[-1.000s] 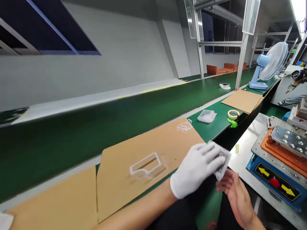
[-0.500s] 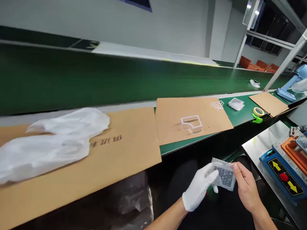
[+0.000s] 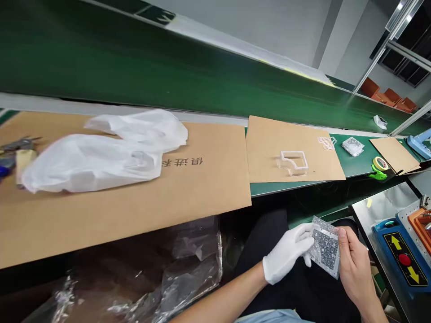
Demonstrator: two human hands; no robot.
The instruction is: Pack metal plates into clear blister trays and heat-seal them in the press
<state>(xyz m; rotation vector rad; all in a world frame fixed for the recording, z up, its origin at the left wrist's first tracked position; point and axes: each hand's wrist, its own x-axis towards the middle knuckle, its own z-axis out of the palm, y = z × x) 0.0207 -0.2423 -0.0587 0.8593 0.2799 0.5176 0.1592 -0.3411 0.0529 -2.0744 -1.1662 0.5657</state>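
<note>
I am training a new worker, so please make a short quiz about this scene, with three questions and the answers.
1. True or false: the right hand wears a white glove.
2. Where does the clear plastic frame lie?
A. On the cardboard sheet
B. Inside the white plastic bag
C. On the metal table
3. What do both hands hold?

Key:
1. False, the left hand wears it.
2. A
3. A bubble-wrap pouch

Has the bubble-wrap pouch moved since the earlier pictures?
Yes: against the cardboard sheet on the belt, the bubble-wrap pouch has come back toward the person, now clear of the sheet's edge, between the gloved left hand and bare right hand.
</note>
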